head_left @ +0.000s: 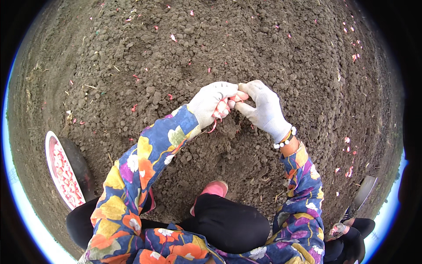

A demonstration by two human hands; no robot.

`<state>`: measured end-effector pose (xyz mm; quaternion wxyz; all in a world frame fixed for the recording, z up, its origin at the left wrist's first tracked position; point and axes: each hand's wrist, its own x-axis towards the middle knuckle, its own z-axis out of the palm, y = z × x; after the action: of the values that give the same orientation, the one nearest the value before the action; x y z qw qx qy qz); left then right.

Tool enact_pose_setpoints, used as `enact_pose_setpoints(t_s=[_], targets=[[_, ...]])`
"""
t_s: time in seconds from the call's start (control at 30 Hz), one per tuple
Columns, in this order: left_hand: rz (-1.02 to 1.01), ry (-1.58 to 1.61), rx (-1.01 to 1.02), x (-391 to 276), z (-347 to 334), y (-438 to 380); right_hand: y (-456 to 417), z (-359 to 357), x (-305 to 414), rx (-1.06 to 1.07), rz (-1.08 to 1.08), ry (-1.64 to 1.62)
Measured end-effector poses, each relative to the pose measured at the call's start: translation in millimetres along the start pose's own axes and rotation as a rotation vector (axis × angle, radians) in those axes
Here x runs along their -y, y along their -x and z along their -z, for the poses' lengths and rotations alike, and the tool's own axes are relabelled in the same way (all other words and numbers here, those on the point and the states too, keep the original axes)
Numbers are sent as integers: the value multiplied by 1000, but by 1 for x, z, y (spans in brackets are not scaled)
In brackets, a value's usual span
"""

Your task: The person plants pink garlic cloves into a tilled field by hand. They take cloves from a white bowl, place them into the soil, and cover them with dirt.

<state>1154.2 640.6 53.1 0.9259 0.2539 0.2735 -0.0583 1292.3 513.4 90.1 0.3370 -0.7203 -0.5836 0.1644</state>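
Observation:
My left hand (211, 100), in a pale knit glove, is curled around several pink-coated cloves (221, 108) that look like garlic. A thin pink strip of skin (213, 126) dangles below it. Another pink clove (240, 96) sticks out past the left fingertips. My right hand (262, 105), gloved too, meets the left one there, with its thumb and forefinger around that clove. Both hands are held over loose brown soil (204, 151). How firmly the right fingertips press on the clove is hard to see.
A dark basin (49, 138) with a pale rim, holding many pink cloves (64, 171), stands at left by my knee. Pink cloves (348, 171) are scattered at right. My pink shoe (216, 188) is below. Another person's hand (339, 227) and a container (366, 189) show at lower right.

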Motion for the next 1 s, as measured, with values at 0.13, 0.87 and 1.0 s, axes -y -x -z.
enact_pose_setpoints(t_s=[0.13, 0.87, 1.0], targets=[[-120, -100, -301, 6, -8, -6, -8, 0, -10, 209, -115, -34], [-122, 222, -75, -15, 11, -28, -87, -36, -154, 298, -47, 829], [-124, 104, -89, -19, 5, -41, -87, -33, -152, 374, -257, 828]])
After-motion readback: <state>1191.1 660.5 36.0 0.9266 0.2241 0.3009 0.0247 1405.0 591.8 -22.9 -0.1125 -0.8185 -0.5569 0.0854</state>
